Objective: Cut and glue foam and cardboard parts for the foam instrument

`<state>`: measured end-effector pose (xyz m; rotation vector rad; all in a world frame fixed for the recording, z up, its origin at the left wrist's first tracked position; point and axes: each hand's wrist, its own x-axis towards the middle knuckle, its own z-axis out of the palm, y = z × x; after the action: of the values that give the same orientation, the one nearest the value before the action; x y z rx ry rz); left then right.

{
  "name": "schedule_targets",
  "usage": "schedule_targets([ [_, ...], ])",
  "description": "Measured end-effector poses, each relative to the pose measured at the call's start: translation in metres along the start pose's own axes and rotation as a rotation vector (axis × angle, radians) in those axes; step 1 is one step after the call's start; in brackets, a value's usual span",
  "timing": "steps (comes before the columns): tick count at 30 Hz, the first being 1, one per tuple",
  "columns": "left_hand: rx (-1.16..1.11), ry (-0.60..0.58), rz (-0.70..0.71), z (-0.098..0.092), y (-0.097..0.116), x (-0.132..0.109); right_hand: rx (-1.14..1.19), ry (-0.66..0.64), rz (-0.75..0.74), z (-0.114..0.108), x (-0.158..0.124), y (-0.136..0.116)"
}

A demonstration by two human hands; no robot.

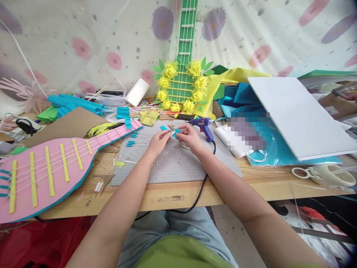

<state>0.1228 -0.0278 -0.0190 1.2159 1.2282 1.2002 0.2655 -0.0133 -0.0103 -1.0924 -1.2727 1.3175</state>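
Observation:
Over the grey cutting mat [156, 167], my two hands meet with fingertips pinched. My left hand [159, 142] is closed on a small white stick [173, 133]. My right hand [191, 138] pinches a small piece of blue paper [177, 131] against that stick; its fingers partly hide both. Another blue paper piece [163, 127] lies on the mat just beyond my left hand. To the left lie several thin wires with blue-wrapped ends [132, 141]. A purple hot glue gun [205, 128] rests behind my right hand, its black cord running off the table's front edge.
A pink paper lute [52, 163] with yellow strips lies at left. Behind the mat stands a green paper instrument [181, 87] ringed with yellow flowers. At right are a white board [301, 115], a white power strip [228, 139] and a roll of clear tape [331, 175].

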Motion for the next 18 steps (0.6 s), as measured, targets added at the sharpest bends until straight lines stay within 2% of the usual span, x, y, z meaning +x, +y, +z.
schedule_targets([
  [3, 0.100, 0.004, 0.150, -0.005, 0.001, 0.001, -0.112, -0.058, -0.051, 0.000, 0.001, 0.001],
  [6, 0.225, 0.039, 0.237, -0.006, -0.003, 0.003, -0.231, -0.038, -0.126, 0.001, 0.002, 0.004],
  [8, 0.174, 0.118, 0.182, -0.004, -0.006, 0.004, -0.245, 0.006, -0.173, 0.004, 0.002, 0.006],
  [11, -0.104, 0.217, 0.000, 0.003, -0.006, 0.004, -0.206, 0.012, -0.175, 0.009, 0.001, 0.010],
  [14, -0.322, 0.206, -0.093, 0.008, -0.004, 0.003, -0.182, -0.081, -0.138, 0.014, -0.001, 0.014],
  [18, -0.407, 0.149, -0.126, 0.006, 0.001, 0.002, -0.172, -0.094, -0.126, 0.015, 0.000, 0.014],
])
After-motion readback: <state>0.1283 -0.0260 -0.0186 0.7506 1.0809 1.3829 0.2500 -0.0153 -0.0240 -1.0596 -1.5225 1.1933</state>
